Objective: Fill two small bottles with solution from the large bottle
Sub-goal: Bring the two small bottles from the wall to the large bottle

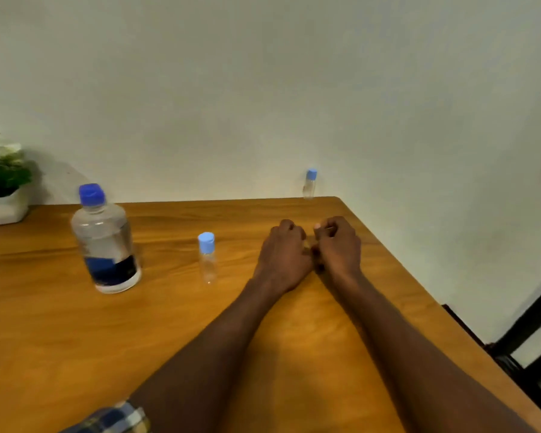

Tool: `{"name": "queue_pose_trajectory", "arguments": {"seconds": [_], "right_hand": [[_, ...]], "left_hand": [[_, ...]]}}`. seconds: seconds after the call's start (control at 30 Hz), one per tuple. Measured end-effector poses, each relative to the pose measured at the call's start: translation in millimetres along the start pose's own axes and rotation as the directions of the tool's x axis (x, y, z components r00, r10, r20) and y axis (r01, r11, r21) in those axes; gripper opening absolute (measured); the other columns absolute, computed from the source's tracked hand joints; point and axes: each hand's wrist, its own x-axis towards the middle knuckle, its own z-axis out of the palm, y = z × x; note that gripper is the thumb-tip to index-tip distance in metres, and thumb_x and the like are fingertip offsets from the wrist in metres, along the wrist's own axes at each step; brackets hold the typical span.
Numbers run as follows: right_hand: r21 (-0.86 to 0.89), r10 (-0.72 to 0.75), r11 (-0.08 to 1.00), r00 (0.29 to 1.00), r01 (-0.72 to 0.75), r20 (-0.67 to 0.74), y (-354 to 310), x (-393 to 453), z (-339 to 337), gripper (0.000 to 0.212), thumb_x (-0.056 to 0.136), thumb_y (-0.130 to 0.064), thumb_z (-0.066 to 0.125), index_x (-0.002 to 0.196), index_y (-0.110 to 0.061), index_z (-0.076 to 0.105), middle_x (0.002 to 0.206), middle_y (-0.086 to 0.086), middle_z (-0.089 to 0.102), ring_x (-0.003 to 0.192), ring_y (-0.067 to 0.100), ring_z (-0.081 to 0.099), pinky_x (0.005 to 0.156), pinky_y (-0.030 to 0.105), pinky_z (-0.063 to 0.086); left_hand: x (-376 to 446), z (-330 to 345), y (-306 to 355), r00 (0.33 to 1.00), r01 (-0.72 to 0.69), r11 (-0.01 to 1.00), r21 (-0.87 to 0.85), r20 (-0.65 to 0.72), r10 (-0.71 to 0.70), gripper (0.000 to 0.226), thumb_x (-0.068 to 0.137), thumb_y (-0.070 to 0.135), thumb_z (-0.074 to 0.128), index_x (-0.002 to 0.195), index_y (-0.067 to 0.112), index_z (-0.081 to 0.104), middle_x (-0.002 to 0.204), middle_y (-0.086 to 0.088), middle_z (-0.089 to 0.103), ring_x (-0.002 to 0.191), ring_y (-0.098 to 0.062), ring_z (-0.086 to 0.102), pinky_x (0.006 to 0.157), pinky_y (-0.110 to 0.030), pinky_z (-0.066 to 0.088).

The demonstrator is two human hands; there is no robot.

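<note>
Wooden counter (75, 323) is carrying both fists: left hand (283, 250) and right hand (338, 245) are resting curled, holding nothing visible. Nearest small bottle (207, 257) is standing empty, capped; large bottle (105, 242), blue label unreadable, further left; second small bottle (310, 183) at the far edge.

I find no readable text, brand, number or sign in this view. The large bottle (107, 242) carries a dark blue label (111, 267) around its lower body; its print is too blurred for me to read. Both small bottles (207, 257) (310, 184) appear unlabelled.
</note>
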Motion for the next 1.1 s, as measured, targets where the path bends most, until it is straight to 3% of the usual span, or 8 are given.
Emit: {"name": "queue_pose_trajectory", "arguments": {"seconds": [0.17, 0.33, 0.5, 0.6, 0.77, 0.87, 0.97, 1.1], "right_hand": [[-0.161, -0.047, 0.985, 0.997, 0.057, 0.066, 14.0, 66.3, 17.5, 0.027, 0.088, -0.044, 0.078, 0.09, -0.021, 0.065, 0.079, -0.007, 0.068, 0.072, 0.012, 0.065, 0.066, 0.034, 0.052], [-0.222, -0.038, 0.974, 0.998, 0.047, 0.045, 22.1, 123.3, 43.2, 0.042, 0.084, -0.052, 0.08, 0.107, -0.017, 0.07, 0.102, -0.002, 0.07, 0.098, 0.02, 0.067, 0.078, 0.031, 0.051], [-0.285, -0.062, 0.956, 0.996, 0.077, 0.058, 31.0, 159.0, 61.3, 0.071, 0.08, -0.063, 0.078, 0.131, -0.018, 0.061, 0.126, 0.006, 0.07, 0.111, 0.026, 0.067, 0.079, 0.031, 0.043], [-0.322, -0.079, 0.942, 0.995, 0.093, 0.058, 30.3, 171.2, 69.0, 0.061, 0.081, -0.065, 0.076, 0.12, -0.02, 0.065, 0.118, 0.003, 0.071, 0.1, 0.022, 0.065, 0.076, 0.032, 0.041], [-0.235, -0.07, 0.969, 0.997, 0.076, 0.035, 24.8, 169.6, 64.6, 0.034, 0.092, -0.045, 0.074, 0.113, -0.018, 0.071, 0.111, 0.001, 0.074, 0.093, 0.02, 0.068, 0.078, 0.03, 0.049], [-0.049, -0.046, 0.998, 0.995, 0.05, 0.09, 16.3, 145.2, 52.5, 0.021, 0.093, -0.036, 0.074, 0.101, -0.017, 0.071, 0.095, 0.001, 0.076, 0.074, 0.02, 0.071, 0.068, 0.035, 0.057], [0.175, 0.058, 0.981, 0.991, -0.079, 0.121, 5.3, 100.0, 37.2, 0.016, 0.09, -0.031, 0.077, 0.098, -0.018, 0.073, 0.083, 0.002, 0.076, 0.053, 0.01, 0.066, 0.051, 0.027, 0.05], [0.235, 0.068, 0.966, 0.985, -0.105, 0.161, -7.9, 32.1, 16.8, 0.02, 0.092, -0.028, 0.077, 0.11, -0.025, 0.069, 0.094, -0.004, 0.074, 0.072, 0.013, 0.071, 0.06, 0.027, 0.057]], "left_hand": [[43.8, 18.0, -20.5, 0.995, 0.104, 0.981, 0.162, -0.027, -0.101, 0.05, 0.099, 0.048, 0.046, 0.136, 0.016, 0.056, 0.14, -0.01, 0.056, 0.13, -0.03, 0.051, 0.105, -0.045, 0.042], [64.2, 23.4, -25.2, 0.994, 0.105, 0.981, 0.165, -0.016, -0.104, 0.052, 0.103, 0.049, 0.038, 0.142, 0.018, 0.051, 0.146, -0.007, 0.054, 0.136, -0.027, 0.048, 0.114, -0.046, 0.036], [70.8, 26.6, -29.7, 0.995, 0.104, 0.978, 0.18, -0.012, -0.103, 0.051, 0.104, 0.049, 0.036, 0.143, 0.019, 0.049, 0.147, -0.006, 0.053, 0.137, -0.026, 0.047, 0.116, -0.047, 0.036], [71.4, 26.8, -30.6, 0.995, 0.101, 0.977, 0.19, -0.007, -0.102, 0.051, 0.104, 0.049, 0.036, 0.143, 0.019, 0.048, 0.147, -0.007, 0.052, 0.137, -0.027, 0.046, 0.116, -0.047, 0.035], [68.8, 24.4, -26.5, 0.995, 0.094, 0.977, 0.189, 0.0, -0.096, 0.049, 0.105, 0.048, 0.037, 0.141, 0.018, 0.05, 0.145, -0.007, 0.055, 0.135, -0.028, 0.048, 0.115, -0.048, 0.036], [63.9, 16.8, -18.7, 0.995, 0.094, 0.97, 0.225, 0.006, -0.098, 0.043, 0.105, 0.044, 0.039, 0.131, 0.015, 0.056, 0.136, -0.01, 0.061, 0.126, -0.03, 0.054, 0.108, -0.048, 0.041], [52.2, 6.6, -10.3, 0.996, 0.083, 0.972, 0.219, 0.021, -0.09, 0.034, 0.105, 0.034, 0.042, 0.123, 0.012, 0.06, 0.128, -0.012, 0.064, 0.117, -0.031, 0.059, 0.099, -0.045, 0.045], [20.0, -1.1, -4.3, 0.987, 0.097, 0.977, 0.188, 0.105, -0.118, 0.049, 0.109, 0.036, 0.033, 0.149, 0.012, 0.046, 0.16, -0.013, 0.044, 0.148, -0.03, 0.04, 0.119, -0.046, 0.035]]}}
